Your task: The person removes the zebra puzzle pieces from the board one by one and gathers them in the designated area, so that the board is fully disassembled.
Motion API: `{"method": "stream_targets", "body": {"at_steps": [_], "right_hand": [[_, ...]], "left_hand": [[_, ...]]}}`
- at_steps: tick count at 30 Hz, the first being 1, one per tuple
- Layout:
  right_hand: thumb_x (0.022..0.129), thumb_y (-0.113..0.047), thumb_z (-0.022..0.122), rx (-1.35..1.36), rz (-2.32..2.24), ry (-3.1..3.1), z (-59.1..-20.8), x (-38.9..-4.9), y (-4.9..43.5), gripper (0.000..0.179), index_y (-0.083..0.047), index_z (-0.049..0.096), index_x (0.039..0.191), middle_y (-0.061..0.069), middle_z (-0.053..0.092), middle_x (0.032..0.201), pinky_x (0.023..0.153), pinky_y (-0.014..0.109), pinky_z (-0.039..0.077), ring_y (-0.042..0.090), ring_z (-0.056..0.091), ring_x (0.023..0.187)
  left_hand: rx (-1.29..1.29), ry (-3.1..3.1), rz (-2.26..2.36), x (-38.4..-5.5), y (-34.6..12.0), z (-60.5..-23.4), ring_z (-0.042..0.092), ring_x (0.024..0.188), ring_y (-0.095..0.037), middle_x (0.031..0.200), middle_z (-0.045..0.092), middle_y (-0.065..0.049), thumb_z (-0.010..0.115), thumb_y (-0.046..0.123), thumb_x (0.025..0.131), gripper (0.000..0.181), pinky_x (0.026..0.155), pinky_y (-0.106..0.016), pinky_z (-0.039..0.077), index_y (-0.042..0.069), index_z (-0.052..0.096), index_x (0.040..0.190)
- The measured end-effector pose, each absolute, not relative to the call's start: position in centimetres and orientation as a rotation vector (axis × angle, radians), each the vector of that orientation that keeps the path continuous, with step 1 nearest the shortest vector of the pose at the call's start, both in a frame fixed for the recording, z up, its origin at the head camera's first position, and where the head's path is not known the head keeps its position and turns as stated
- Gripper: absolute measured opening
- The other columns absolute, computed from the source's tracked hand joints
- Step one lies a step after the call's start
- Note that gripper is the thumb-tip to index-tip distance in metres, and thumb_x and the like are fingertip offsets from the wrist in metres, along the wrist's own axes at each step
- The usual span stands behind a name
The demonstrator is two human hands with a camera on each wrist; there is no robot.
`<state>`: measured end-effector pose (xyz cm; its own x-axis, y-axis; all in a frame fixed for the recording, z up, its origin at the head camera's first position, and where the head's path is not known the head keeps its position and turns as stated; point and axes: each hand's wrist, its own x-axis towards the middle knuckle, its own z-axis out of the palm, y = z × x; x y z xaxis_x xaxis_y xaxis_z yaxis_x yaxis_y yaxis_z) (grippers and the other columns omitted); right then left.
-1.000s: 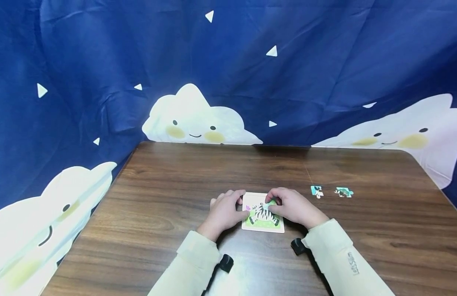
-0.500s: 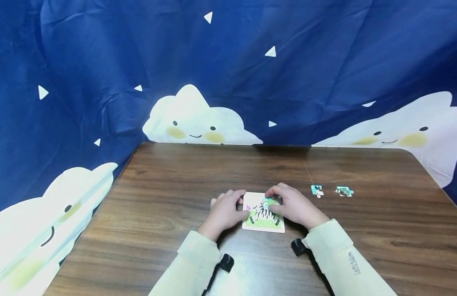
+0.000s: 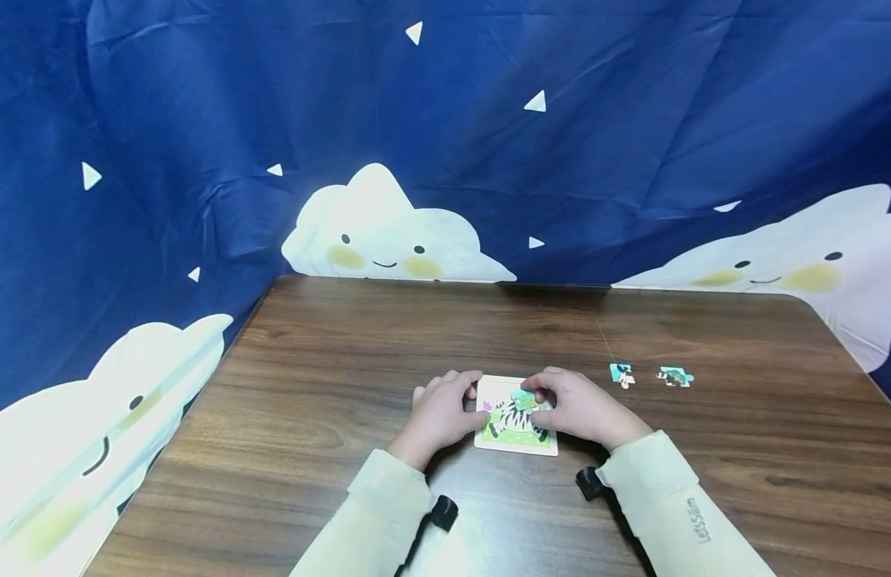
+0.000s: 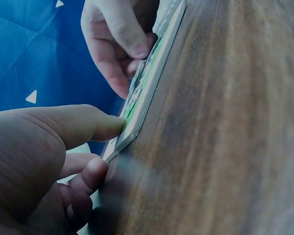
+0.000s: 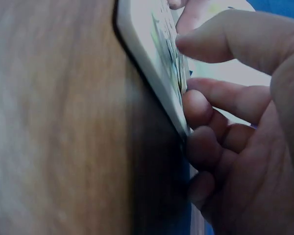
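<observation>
A small square zebra puzzle board (image 3: 516, 445) with a pale rim lies flat on the table in the head view. My left hand (image 3: 440, 410) holds it at the left side, thumb on the face and fingers curled at the edge. In the left wrist view that thumb (image 4: 100, 126) presses near the board's corner. Over the upper right part of the picture, my right hand (image 3: 578, 407) pinches a blue-green puzzle piece (image 3: 522, 399) between thumb and index finger. In the right wrist view, the right hand's other fingers curl beside the board's edge (image 5: 154, 73).
Two loose jigsaw pieces lie on the wooden table (image 3: 330, 385) to the right: a turquoise piece with black and white (image 3: 622, 374) and a turquoise one with green (image 3: 675, 377). Behind the table hangs a blue cloth (image 3: 445, 96) printed with clouds.
The right hand rose slightly and came down again; its thumb and index finger now sit a little further right, showing more of the blue-green piece. The left hand keeps its hold.
</observation>
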<state>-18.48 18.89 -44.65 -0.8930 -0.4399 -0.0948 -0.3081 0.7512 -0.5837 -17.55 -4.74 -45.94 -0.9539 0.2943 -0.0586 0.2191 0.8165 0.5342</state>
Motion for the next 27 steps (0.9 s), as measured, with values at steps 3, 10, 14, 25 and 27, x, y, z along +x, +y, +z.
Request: {"method": "stream_targets", "body": {"at_steps": [3,10,14,25,27], "right_hand": [[0.079,-0.011,0.073,-0.609,-0.837,2.726,-44.6,-18.5,19.1,0.039,-0.006,0.068,0.118,-0.001,0.054,0.092,0.076,0.036,0.04,0.017,0.049,0.086],[0.078,-0.01,0.074,-0.6,-0.885,2.744,-44.8,-18.5,19.2,0.022,-0.009,0.068,0.1,-0.001,0.051,0.083,0.073,0.033,0.039,0.016,0.048,0.079],[0.077,-0.01,0.074,-0.61,-0.883,2.753,-44.8,-18.5,19.2,0.022,-0.009,0.068,0.098,-0.001,0.05,0.082,0.072,0.033,0.038,0.015,0.047,0.078],[0.079,-0.008,0.071,-0.532,-0.913,2.808,-44.0,-18.6,21.5,0.023,-0.008,0.067,0.102,0.0,0.049,0.082,0.072,0.035,0.038,0.016,0.048,0.078],[0.079,-0.007,0.07,-0.514,-0.942,2.816,-43.7,-18.6,22.3,0.023,-0.008,0.067,0.101,0.0,0.049,0.081,0.072,0.034,0.038,0.016,0.048,0.076]], "left_hand": [[0.41,2.861,0.814,-17.5,-4.7,-45.9,0.049,0.091,-0.015,0.095,0.054,0.013,0.076,0.037,0.082,0.064,0.081,-0.041,0.031,0.018,0.059,0.14],[0.418,2.864,0.827,-17.4,-4.7,-46.0,0.049,0.09,-0.016,0.095,0.054,0.012,0.077,0.035,0.081,0.063,0.081,-0.041,0.031,0.017,0.059,0.139],[0.417,2.864,0.83,-17.4,-4.7,-46.0,0.05,0.091,-0.016,0.095,0.055,0.012,0.077,0.034,0.081,0.063,0.081,-0.041,0.031,0.017,0.059,0.139],[0.421,2.875,0.82,-17.4,-4.7,-45.8,0.05,0.091,-0.016,0.096,0.055,0.013,0.076,0.036,0.081,0.063,0.083,-0.041,0.032,0.018,0.059,0.139],[0.418,2.873,0.82,-17.4,-4.7,-45.8,0.05,0.091,-0.016,0.095,0.055,0.013,0.076,0.036,0.081,0.063,0.083,-0.041,0.032,0.018,0.059,0.139]]}}
